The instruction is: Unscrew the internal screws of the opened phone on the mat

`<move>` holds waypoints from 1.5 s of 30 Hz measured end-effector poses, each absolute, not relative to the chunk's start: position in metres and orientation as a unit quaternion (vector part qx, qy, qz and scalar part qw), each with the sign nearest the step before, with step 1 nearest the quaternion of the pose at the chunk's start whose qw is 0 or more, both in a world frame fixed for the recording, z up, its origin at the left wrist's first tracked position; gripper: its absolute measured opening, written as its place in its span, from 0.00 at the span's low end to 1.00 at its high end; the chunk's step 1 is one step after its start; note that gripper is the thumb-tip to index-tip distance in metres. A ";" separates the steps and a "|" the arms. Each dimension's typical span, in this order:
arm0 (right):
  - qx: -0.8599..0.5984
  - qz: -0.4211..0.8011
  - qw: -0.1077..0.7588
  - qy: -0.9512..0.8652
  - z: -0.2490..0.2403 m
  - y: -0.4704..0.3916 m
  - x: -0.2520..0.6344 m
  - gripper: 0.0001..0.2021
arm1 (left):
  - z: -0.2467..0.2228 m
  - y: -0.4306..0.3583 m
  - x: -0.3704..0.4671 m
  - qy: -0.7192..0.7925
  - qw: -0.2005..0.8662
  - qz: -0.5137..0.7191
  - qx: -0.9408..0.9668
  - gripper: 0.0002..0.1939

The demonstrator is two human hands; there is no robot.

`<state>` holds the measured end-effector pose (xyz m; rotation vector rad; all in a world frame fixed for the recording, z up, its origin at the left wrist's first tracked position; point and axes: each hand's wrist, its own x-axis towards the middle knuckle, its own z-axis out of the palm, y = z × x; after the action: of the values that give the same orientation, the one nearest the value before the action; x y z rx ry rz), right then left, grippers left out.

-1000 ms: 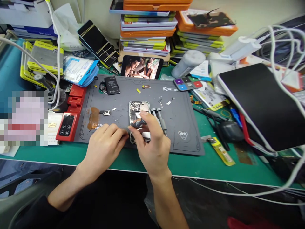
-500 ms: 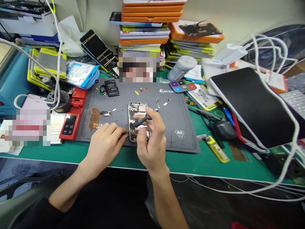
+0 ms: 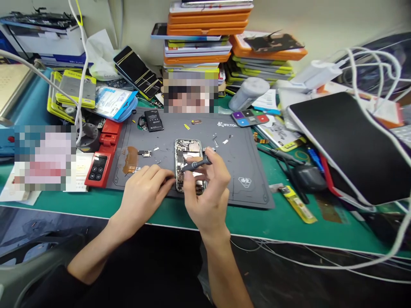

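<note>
An opened smartphone point(image 3: 194, 146) lies on the grey work mat point(image 3: 253, 162), its inner boards bare. My right hand point(image 3: 210, 196) is closed round a dark screwdriver point(image 3: 201, 162), which slants over the phone with its tip end at the lower left part; the exact contact is hidden. At the phone's lower left edge, my left hand point(image 3: 146, 188) rests with curled fingers, its thumb and fingertip pinched against the frame. A black phone battery point(image 3: 154, 120) sits farther back on the mat. Left of the phone is a small loose part point(image 3: 146, 153).
Tiny parts lie on the mat right of the phone. A red tool with buttons point(image 3: 99, 169) borders the mat's left. Stacked orange cases point(image 3: 208, 25) stand behind. On the right are a large black tablet-like panel point(image 3: 349, 145), white cables point(image 3: 353, 98) and a yellow packet point(image 3: 300, 205).
The whole view has shifted slightly. The screwdriver leans a little flatter, its rear end farther right, as my right hand has moved slightly right. My left hand stays at the phone's edge.
</note>
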<state>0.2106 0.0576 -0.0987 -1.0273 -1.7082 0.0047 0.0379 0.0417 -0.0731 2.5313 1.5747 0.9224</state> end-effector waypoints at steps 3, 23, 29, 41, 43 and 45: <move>-0.427 0.013 0.563 -0.707 -0.099 0.057 0.210 0.41 | -0.074 0.042 0.038 0.502 0.001 0.295 0.813 0.10; -0.441 0.130 0.688 -0.562 -0.080 0.051 0.224 0.30 | -0.066 0.044 0.036 0.496 0.044 0.308 0.811 0.04; -0.691 0.062 0.388 -0.606 -0.067 0.071 0.277 0.23 | -0.070 0.044 0.035 0.501 0.043 0.326 0.801 0.08; -0.661 -0.010 0.319 -0.679 -0.069 0.070 0.267 0.20 | -0.073 0.042 0.035 0.503 0.023 0.326 0.800 0.10; -0.672 -0.011 0.292 -0.681 -0.068 0.068 0.261 0.21 | -0.073 0.042 0.035 0.505 0.022 0.328 0.798 0.11; -0.692 -0.012 0.261 -0.673 -0.067 0.066 0.257 0.22 | -0.073 0.042 0.035 0.503 0.021 0.330 0.799 0.11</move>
<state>0.2572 0.0662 -0.0666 -1.8738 -1.8219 -0.0323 0.0352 0.0418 -0.0725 2.4761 1.5592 1.0233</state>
